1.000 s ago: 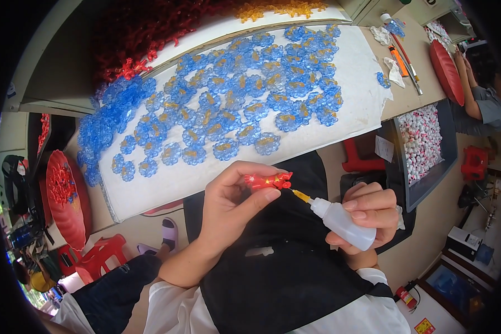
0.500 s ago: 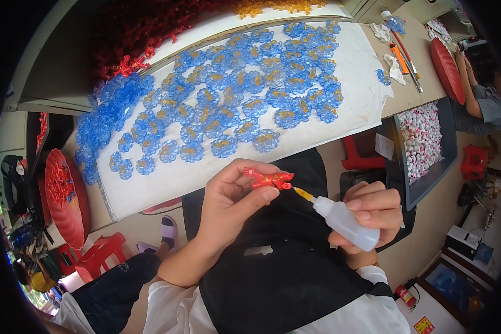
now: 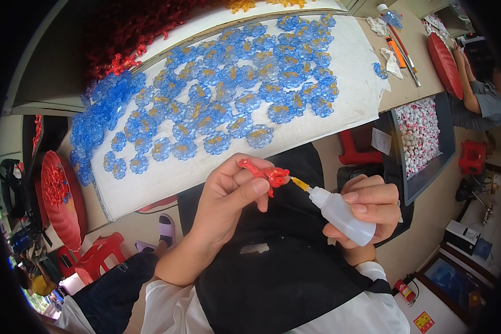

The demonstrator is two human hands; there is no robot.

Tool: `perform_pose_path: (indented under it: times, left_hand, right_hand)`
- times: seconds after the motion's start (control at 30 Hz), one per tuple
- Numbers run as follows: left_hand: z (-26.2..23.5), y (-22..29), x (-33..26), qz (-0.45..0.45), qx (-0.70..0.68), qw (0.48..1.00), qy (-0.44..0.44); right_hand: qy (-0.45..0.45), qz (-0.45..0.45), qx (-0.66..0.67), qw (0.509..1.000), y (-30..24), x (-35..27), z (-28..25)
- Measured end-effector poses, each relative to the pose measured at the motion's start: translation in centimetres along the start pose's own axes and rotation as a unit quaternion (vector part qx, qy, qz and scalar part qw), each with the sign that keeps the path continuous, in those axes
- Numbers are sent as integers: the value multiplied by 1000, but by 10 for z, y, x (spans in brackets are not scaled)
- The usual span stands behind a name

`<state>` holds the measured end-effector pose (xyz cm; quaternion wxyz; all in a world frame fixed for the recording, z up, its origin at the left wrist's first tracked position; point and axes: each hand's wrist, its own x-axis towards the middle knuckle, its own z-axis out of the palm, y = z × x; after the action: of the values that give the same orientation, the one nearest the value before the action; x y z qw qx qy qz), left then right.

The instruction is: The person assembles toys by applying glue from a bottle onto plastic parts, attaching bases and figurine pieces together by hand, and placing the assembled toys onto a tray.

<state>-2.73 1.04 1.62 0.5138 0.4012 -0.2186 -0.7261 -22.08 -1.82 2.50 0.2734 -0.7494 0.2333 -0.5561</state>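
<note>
Between the thumb and fingers of my left hand is a small red plastic figurine, held just beyond the table's front edge. My right hand wraps round a translucent white squeeze bottle, tilted with its nozzle toward the left. The bottle's thin yellow-and-metal tip meets or almost meets the figurine's right end; I cannot tell if they touch. Ahead of both hands, many clear blue flower-shaped pieces with golden-yellow middles lie spread on a white sheet.
A heap of blue pieces and a pile of red ones lie at the left. Red trays stand on either side. A dark bin of white-and-pink pieces is at the right, near an orange cutter. Other people sit nearby.
My left hand has turned the red figurine, so a different side shows. The bottle has shifted slightly with its tip still by the figurine. The whole view has moved a little.
</note>
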Motion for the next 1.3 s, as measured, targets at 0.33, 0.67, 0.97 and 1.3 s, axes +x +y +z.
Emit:
perform_pose_path:
  times: [0.33,0.67,0.97,1.3]
  left_hand:
    - [-7,-1,4,-19,-94,995,-36]
    - [-27,6,0,45,-87,995,10]
    - [-26,4,1,36,-94,995,1]
    - [-26,13,7,21,-76,997,-8]
  right_hand:
    - [45,45,28,998,6,0,-11]
    - [-7,269,0,963,100,49,-65]
    - [-135,205,-407,880,126,100,-12]
    - [-144,305,-155,929,90,91,-28]
